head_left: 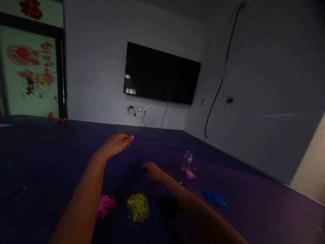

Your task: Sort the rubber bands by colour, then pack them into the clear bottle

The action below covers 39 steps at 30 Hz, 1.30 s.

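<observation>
My left hand (120, 143) is raised above the dark purple surface, its thumb and fingers pinched together; whatever they hold, if anything, is too small to make out. Lower and to its right, my right hand (152, 171) reaches down with curled fingers, and a small blue bit (145, 176) shows at its underside. Between my forearms lies a loose heap of yellow rubber bands (138, 207). A pink heap of bands (106, 205) is partly hidden behind my left forearm. Beside my right forearm sits a dark heap (168, 204), its details lost in shadow.
A clear bottle (187, 161) stands beyond my right forearm, with a pink lid (190, 174) in front of it. A crumpled blue bundle (215, 199) lies farther right. Small orange objects (62, 120) are near the door. A television (161, 73) hangs on the far wall.
</observation>
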Tool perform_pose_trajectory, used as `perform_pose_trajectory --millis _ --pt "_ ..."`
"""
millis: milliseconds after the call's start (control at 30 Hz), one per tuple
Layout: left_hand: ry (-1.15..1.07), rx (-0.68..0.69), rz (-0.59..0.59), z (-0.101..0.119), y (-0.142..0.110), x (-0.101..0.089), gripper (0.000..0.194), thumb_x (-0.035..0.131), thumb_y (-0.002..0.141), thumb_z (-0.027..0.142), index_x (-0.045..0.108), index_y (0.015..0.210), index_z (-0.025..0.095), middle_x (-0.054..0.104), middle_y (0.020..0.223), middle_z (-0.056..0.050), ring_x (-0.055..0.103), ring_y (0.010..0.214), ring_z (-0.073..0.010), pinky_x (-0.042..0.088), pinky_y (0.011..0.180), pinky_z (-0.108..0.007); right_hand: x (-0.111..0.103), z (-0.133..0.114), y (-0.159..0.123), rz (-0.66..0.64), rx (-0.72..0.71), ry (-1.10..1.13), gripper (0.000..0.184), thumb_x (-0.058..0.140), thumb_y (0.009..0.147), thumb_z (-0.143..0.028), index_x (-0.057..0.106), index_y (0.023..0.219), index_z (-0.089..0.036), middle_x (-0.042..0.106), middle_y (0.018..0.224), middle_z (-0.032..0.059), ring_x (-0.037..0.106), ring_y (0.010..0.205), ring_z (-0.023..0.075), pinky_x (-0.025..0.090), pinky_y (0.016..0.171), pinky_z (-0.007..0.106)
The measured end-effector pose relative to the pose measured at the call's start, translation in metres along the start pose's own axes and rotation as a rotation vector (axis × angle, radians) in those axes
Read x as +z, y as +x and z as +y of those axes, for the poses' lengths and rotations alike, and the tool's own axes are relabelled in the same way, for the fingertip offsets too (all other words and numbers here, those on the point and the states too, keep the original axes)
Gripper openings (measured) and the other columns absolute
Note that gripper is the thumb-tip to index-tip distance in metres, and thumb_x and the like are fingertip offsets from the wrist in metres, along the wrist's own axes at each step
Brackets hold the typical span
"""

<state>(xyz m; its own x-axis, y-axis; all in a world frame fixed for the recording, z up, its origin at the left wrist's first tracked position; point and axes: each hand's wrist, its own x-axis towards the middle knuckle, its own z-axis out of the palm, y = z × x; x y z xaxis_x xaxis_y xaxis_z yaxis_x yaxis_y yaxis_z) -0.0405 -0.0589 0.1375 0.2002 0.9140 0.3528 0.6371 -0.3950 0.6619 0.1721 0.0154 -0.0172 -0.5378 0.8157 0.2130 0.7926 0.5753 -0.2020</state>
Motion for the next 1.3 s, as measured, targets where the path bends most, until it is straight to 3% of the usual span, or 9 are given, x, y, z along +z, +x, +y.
perform_pose_trajectory --millis 100,267,400,633,767,967,1133,1300 --pt "0.006 0.004 -0.003 -0.002 0.002 0.002 0.04 0.039 0.077 0.054 0.057 0.073 0.018 0.069 0.084 -0.01 0.065 0.075 -0.0206 0.049 0.067 -0.031 -0.006 0.002 0.006 -0.062 -0.114 -0.044 0.053 0.067 0.06 -0.009 0.062 0.112 -0.016 0.063 0.11 0.0099 0.055 0.104 0.0224 0.041 0.089 0.03" --pt "0.012 0.022 -0.023 -0.004 0.004 0.004 0.04 0.038 0.077 0.054 0.057 0.072 0.018 0.069 0.083 -0.01 0.065 0.073 -0.0205 0.048 0.066 -0.03 -0.015 -0.005 0.008 -0.166 -0.103 -0.065 0.043 0.067 0.065 -0.011 0.064 0.107 -0.012 0.064 0.106 0.011 0.059 0.097 0.0204 0.043 0.084 0.027" --pt "0.028 0.035 -0.017 -0.003 0.003 0.004 0.042 0.037 0.077 0.055 0.057 0.073 0.018 0.069 0.082 -0.01 0.064 0.073 -0.0208 0.048 0.066 -0.031 -0.017 -0.014 0.008 -0.169 -0.104 -0.074 0.034 0.068 0.066 -0.011 0.068 0.099 -0.014 0.067 0.096 0.0072 0.06 0.089 0.0183 0.044 0.078 0.025" --pt "0.09 0.051 -0.032 -0.002 0.004 0.01 0.047 0.036 0.077 0.058 0.06 0.074 0.017 0.069 0.078 -0.008 0.064 0.071 -0.0211 0.046 0.063 -0.03 -0.015 -0.016 0.009 -0.225 -0.124 -0.129 0.02 0.06 0.072 -0.008 0.068 0.091 -0.009 0.069 0.089 0.0095 0.062 0.084 0.0165 0.044 0.071 0.021" --pt "0.118 0.077 -0.059 -0.001 0.004 0.014 0.048 0.037 0.076 0.059 0.061 0.074 0.018 0.069 0.075 -0.006 0.063 0.071 -0.0214 0.045 0.062 -0.03 -0.009 -0.017 0.008 -0.248 -0.197 -0.278 0.018 0.051 0.077 -0.007 0.066 0.087 -0.007 0.068 0.091 0.012 0.063 0.086 0.0182 0.045 0.073 0.023" --pt "0.131 0.09 -0.129 0.0 0.002 0.017 0.045 0.039 0.076 0.058 0.061 0.073 0.019 0.068 0.076 -0.006 0.062 0.07 -0.0204 0.045 0.062 -0.029 0.005 -0.022 0.001 -0.234 -0.231 -0.541 0.027 0.046 0.078 -0.004 0.061 0.101 -0.003 0.064 0.1 0.0179 0.062 0.09 0.0221 0.047 0.075 0.029" --pt "0.129 0.087 -0.161 0.0 0.002 0.016 0.043 0.041 0.075 0.058 0.061 0.074 0.019 0.067 0.076 -0.006 0.061 0.069 -0.0192 0.045 0.062 -0.028 -0.003 -0.017 -0.024 -0.156 -0.161 -0.531 0.026 0.043 0.08 -0.004 0.058 0.102 -0.003 0.063 0.1 0.0185 0.061 0.091 0.0224 0.047 0.075 0.032" --pt "0.104 0.079 -0.185 -0.001 0.004 0.018 0.045 0.041 0.073 0.061 0.061 0.074 0.021 0.068 0.077 -0.005 0.061 0.069 -0.0194 0.045 0.061 -0.028 -0.043 0.003 -0.08 -0.054 -0.078 -0.462 0.023 0.041 0.083 -0.004 0.057 0.099 -0.01 0.061 0.097 0.0136 0.059 0.088 0.0187 0.045 0.077 0.03"
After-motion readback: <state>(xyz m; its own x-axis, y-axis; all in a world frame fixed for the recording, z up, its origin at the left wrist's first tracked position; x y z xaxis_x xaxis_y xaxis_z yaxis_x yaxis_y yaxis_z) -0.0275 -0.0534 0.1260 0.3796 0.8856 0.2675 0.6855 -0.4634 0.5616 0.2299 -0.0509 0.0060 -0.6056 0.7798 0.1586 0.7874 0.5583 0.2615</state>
